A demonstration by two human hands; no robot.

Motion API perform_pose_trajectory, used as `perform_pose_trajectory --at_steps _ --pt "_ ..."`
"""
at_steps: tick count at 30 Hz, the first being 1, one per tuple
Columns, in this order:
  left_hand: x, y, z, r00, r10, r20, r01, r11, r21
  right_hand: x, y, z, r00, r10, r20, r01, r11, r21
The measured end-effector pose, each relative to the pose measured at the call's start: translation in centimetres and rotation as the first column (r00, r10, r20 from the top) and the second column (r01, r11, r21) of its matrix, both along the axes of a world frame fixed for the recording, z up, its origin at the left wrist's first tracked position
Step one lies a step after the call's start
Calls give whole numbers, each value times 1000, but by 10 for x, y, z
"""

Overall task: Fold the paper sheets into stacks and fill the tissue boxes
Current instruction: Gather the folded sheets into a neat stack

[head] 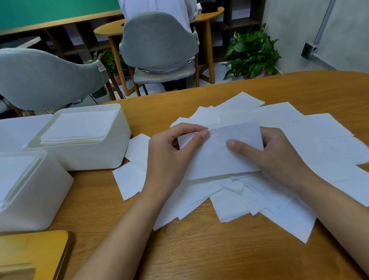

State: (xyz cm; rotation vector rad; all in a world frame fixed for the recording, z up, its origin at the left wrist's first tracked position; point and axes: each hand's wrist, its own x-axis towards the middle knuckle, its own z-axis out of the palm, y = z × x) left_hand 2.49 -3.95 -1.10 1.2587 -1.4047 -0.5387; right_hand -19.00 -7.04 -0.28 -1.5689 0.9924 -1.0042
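While my left hand [169, 154] pinches the upper left corner of a folded paper sheet [220, 159] between thumb and forefinger, my right hand [277, 154] holds its right edge, with the thumb flat on top and the other fingers curled behind it. This sheet is over the middle of the pile of loose paper sheets [315, 134], which lies spread on the desk [210, 259] under and around both hands. Just left of the pile stands a white tissue box [105, 156] without a lid, and a stack of folded sheets [79, 128] lies inside it. Further left of the pile and nearer to me stands a second tissue box [41, 206], also open, with its own stack [5, 178] inside. A third white box [8, 133] stands behind these two; I cannot tell what it contains. A wooden lid [33, 251] with an oval slot lies to the near left of the pile. Beyond the pile, past the desk, I see a grey chair [42, 78] and a green plant [251, 52].
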Motion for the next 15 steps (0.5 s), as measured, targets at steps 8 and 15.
perform_pose_trajectory --at_steps 8,15 --pt "-2 -1 -3 1000 23 13 -24 999 25 0 -1 0 1000 24 10 -24 1000 -2" --pt "-7 3 4 995 -38 -88 54 981 185 -2 -4 3 998 28 64 -24 998 -60"
